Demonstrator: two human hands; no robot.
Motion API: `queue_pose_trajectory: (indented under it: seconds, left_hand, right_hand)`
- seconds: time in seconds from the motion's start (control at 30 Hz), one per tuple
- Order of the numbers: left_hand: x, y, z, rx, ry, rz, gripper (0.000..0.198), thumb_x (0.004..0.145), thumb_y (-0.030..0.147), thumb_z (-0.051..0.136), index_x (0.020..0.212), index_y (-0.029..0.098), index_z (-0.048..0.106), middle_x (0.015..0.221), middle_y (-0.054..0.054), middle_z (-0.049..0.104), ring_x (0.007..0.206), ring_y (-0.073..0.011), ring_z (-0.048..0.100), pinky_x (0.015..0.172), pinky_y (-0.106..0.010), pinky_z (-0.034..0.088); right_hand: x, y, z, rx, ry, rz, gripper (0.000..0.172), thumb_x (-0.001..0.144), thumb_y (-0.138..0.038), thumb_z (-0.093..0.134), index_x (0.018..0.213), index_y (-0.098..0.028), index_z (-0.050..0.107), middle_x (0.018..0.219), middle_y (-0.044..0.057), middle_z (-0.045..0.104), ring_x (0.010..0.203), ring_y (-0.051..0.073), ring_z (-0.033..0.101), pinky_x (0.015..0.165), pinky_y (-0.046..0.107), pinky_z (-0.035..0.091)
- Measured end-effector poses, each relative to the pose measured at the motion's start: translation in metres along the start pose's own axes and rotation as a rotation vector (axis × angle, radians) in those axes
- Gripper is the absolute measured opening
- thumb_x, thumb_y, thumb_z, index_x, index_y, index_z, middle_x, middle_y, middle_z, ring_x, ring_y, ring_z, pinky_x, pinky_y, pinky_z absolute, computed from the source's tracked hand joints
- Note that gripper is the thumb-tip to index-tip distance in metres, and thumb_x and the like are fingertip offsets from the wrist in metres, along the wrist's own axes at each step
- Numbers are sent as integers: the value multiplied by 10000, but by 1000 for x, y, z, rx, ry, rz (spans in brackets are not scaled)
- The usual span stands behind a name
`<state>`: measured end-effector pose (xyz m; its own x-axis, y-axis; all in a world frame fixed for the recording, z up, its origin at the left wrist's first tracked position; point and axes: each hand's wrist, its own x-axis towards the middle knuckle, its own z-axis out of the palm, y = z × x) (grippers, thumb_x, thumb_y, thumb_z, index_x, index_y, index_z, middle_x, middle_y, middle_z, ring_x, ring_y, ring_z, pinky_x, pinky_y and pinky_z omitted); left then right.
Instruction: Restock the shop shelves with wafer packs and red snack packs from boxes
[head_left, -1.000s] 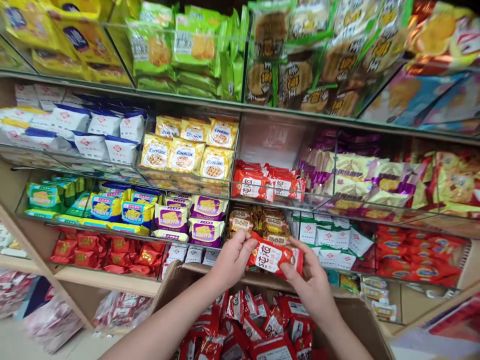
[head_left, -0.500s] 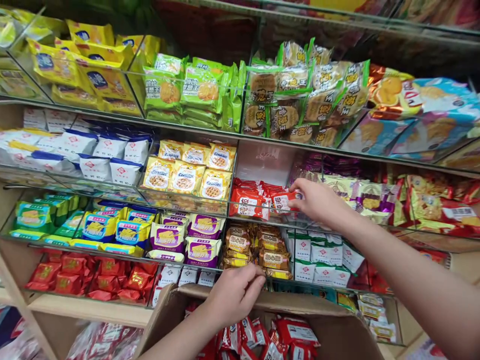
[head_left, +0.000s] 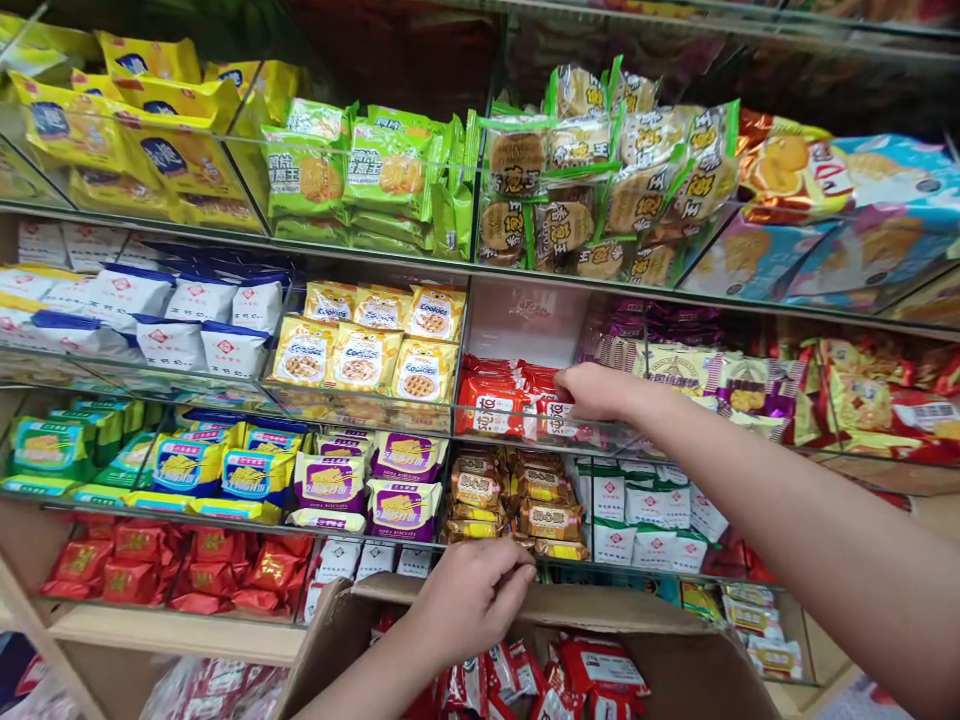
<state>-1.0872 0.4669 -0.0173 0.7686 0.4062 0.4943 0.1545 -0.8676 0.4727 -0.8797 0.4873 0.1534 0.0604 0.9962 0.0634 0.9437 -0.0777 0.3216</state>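
My right hand (head_left: 600, 390) reaches into a shelf compartment in the middle, its fingertips closed at the right-hand end of a row of red snack packets (head_left: 495, 402). What those fingers pinch is partly hidden behind them. My left hand (head_left: 476, 592) is curled over the back edge of an open cardboard box (head_left: 600, 606), and its fingertips are folded in; whether anything is between them cannot be seen. Inside the box, below that hand, lie loose red and white packets (head_left: 600, 668).
Yellow cookie packs (head_left: 365, 355) fill the compartment left of the red packets, purple and cream packs (head_left: 679, 370) the one to the right. Brown packs (head_left: 551, 518) lie just below. Clear dividers and a shelf edge (head_left: 420, 264) border the compartments.
My right hand has shifted slightly left, deeper over the red packets. My left hand stays at the box edge. The view has moved a little.
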Motion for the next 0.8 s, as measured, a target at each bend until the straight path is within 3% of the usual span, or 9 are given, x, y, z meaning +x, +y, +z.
queue_pose_trajectory:
  seconds: [0.17,0.4,0.63,0.8]
  left_hand:
    - [1,-2,2,2,-14,5,166,847,209,389,861,201,554,763,-6,624,710,-126,575,632,-209,409]
    - [2,-2,3,0,-43,-10,167,854,218,391,862,199,556,788,-5,627,735,-125,572,653,-210,409]
    - [1,0,1,-1,-30,-18,166,851,216,397,833,200,561,747,-1,619,699,-120,563,625,-206,402]
    - [1,1,1,-8,-17,-20,154,846,212,408,839,205,562,749,4,625,696,-115,566,622,-201,398]
  right_hand:
    - [1,3,9,1,32,-16,507,587,-285,700,1017,-122,486,1001,137,588,883,262,575,662,292,443]
    - [6,8,23,13,153,14,640,506,-379,762,1003,-104,467,964,157,590,859,290,577,653,320,442]
    - [5,12,22,66,197,36,531,558,-528,673,937,-191,519,955,96,604,839,280,579,606,333,441]
    - [7,12,26,148,304,0,457,604,-482,623,953,-197,551,948,90,603,830,267,570,659,338,443]
